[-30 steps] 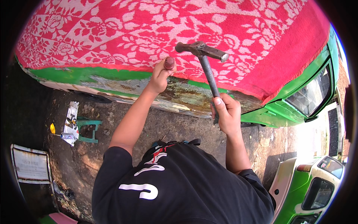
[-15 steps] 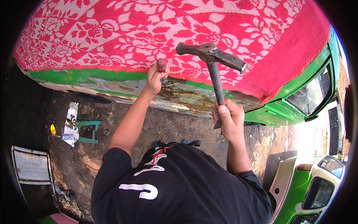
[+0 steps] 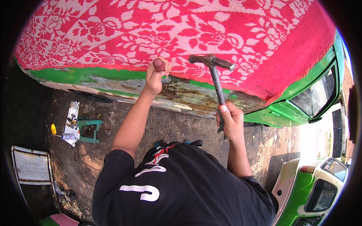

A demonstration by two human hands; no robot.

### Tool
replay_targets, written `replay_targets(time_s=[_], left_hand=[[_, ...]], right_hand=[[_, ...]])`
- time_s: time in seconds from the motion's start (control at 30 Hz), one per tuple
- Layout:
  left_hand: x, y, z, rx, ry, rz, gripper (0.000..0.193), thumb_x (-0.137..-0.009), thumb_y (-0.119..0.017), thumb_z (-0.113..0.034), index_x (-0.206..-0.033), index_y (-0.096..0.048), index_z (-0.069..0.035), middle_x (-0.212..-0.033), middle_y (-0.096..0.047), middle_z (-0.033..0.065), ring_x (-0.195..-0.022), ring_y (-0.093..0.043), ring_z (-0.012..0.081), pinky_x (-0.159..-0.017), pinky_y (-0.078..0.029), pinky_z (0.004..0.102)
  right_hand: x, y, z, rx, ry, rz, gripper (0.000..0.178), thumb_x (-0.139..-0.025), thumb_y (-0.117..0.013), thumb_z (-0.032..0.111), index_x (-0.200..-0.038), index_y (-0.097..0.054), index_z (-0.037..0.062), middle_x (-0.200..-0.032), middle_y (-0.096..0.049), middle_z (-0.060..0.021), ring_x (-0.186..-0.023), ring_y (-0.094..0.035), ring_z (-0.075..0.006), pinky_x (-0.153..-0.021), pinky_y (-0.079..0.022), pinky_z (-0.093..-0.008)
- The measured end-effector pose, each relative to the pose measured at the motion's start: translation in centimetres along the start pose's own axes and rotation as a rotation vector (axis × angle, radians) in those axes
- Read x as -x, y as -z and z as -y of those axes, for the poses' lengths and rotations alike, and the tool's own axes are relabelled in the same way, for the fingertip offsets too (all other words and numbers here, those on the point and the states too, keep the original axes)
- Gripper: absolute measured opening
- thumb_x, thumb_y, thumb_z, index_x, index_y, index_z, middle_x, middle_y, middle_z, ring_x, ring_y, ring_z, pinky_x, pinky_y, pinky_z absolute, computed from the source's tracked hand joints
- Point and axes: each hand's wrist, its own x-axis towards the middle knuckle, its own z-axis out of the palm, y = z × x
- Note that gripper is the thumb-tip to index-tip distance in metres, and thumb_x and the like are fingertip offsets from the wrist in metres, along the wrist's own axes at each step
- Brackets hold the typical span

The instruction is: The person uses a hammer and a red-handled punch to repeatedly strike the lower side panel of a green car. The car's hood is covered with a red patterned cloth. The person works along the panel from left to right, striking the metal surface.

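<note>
My left hand (image 3: 154, 81) is closed around a tool with a rounded reddish-brown handle (image 3: 159, 64). Its handle end points up, and the hand and the angle hide most of the rest. The hand is at the edge of the vehicle's side panel (image 3: 188, 92), whose paint is worn down to rusty, patchy metal. In my right hand (image 3: 231, 118) is a metal hammer (image 3: 217, 81), gripped low on its shaft. The hammer's head is raised, to the right of the left hand and apart from the handle. A red-and-pink floral cloth (image 3: 181, 34) covers the vehicle above the panel.
At the right end is the green vehicle's window (image 3: 315, 92). A green plastic stool (image 3: 90, 130) stands on the ground at left, beside a printed sheet (image 3: 71, 122) and a spray can (image 3: 68, 136). Another green-and-white vehicle (image 3: 305, 188) is at lower right.
The hammer's head has swung down, away from the camera. The tool handle in my left hand has tipped slightly left, while both hands stay nearly in place.
</note>
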Motion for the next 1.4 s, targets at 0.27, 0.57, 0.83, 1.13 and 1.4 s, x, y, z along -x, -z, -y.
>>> replay_targets(time_s=[0.27,0.57,0.83,1.13,1.4], left_hand=[[0.5,0.4,0.7,0.002,-0.02,0.019,0.01,-0.076,-0.043,-0.008,-0.086,-0.043,-0.006,-0.075,-0.045,0.0053,-0.069,-0.039,0.0144,-0.065,-0.035,0.03],[0.4,-0.2,0.3,-0.104,0.053,0.028,0.015,-0.075,-0.045,-0.014,-0.086,-0.042,-0.006,-0.074,-0.04,0.0047,-0.069,-0.038,0.0151,-0.065,-0.034,0.031],[0.3,0.3,1.0,-0.086,0.08,0.092,0.013,-0.075,-0.042,-0.007,-0.088,-0.044,-0.005,-0.079,-0.043,0.0044,-0.073,-0.04,0.0149,-0.068,-0.036,0.0308],[1.9,0.7,3.1,-0.087,0.168,0.003,0.01,-0.076,-0.04,-0.007,-0.084,-0.045,-0.005,-0.076,-0.044,0.0026,-0.069,-0.039,0.0135,-0.066,-0.037,0.0302],[0.8,0.5,1.4,0.054,0.006,-0.018,0.012,-0.074,-0.042,-0.009,-0.085,-0.042,-0.005,-0.077,-0.043,0.0058,-0.069,-0.039,0.015,-0.065,-0.035,0.0307]], right_hand=[[0.2,-0.1,-0.9,0.004,-0.046,0.023,0.035,-0.099,-0.057,0.029,-0.079,-0.059,0.0003,-0.06,-0.052,-0.0003,-0.053,-0.049,-0.0077,-0.048,-0.04,-0.0259],[0.0,-0.4,-0.1,0.041,-0.011,0.035,0.035,-0.099,-0.058,0.029,-0.078,-0.06,0.0009,-0.057,-0.052,0.0006,-0.051,-0.049,-0.0072,-0.047,-0.04,-0.0256],[-0.2,-1.5,3.4,0.14,0.168,0.034,0.029,-0.096,-0.062,0.027,-0.086,-0.065,-0.0007,-0.055,-0.053,-0.0009,-0.05,-0.05,-0.0078,-0.048,-0.04,-0.027],[-0.7,-2.1,3.3,0.345,0.029,0.075,0.028,-0.094,-0.064,0.026,-0.084,-0.065,-0.0011,-0.054,-0.053,-0.0026,-0.05,-0.051,-0.0089,-0.049,-0.041,-0.0276],[0.2,-1.5,2.9,0.09,0.134,0.045,0.029,-0.096,-0.061,0.026,-0.082,-0.063,0.0,-0.055,-0.054,-0.0001,-0.05,-0.051,-0.0073,-0.048,-0.041,-0.0254]])
